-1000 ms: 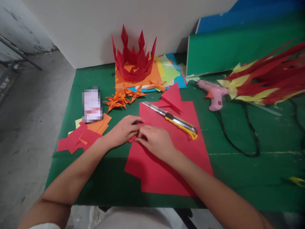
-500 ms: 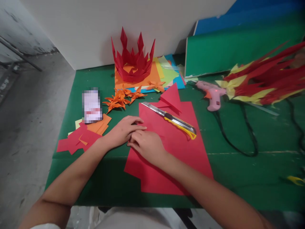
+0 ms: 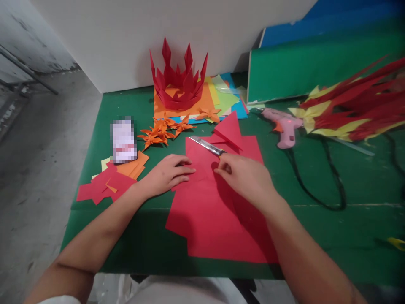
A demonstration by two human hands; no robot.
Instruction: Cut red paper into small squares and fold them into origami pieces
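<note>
My left hand [image 3: 167, 174] lies flat, fingers stretched, on the left edge of a large red paper sheet [image 3: 215, 219] on the green table [image 3: 316, 232]. It pins a small folded red piece there. Farther right on the same sheet, my right hand [image 3: 245, 178] is curled over the yellow handle of a utility knife [image 3: 206, 145]. Only the knife's metal blade end shows beyond the fingers. A folded red triangle [image 3: 230, 128] rests just behind the knife.
A red paper crown [image 3: 179, 82] stands on coloured sheets at the back. Orange paper flowers [image 3: 158, 133], a phone [image 3: 122, 140] and red scraps [image 3: 101, 188] lie left. A pink glue gun [image 3: 284, 126], its black cable [image 3: 316, 185] and a red-yellow paper piece [image 3: 354, 109] lie right.
My right hand has left the fold beside my left hand, moved right and away from me, and closed over the knife's handle. The left hand has stayed on the paper.
</note>
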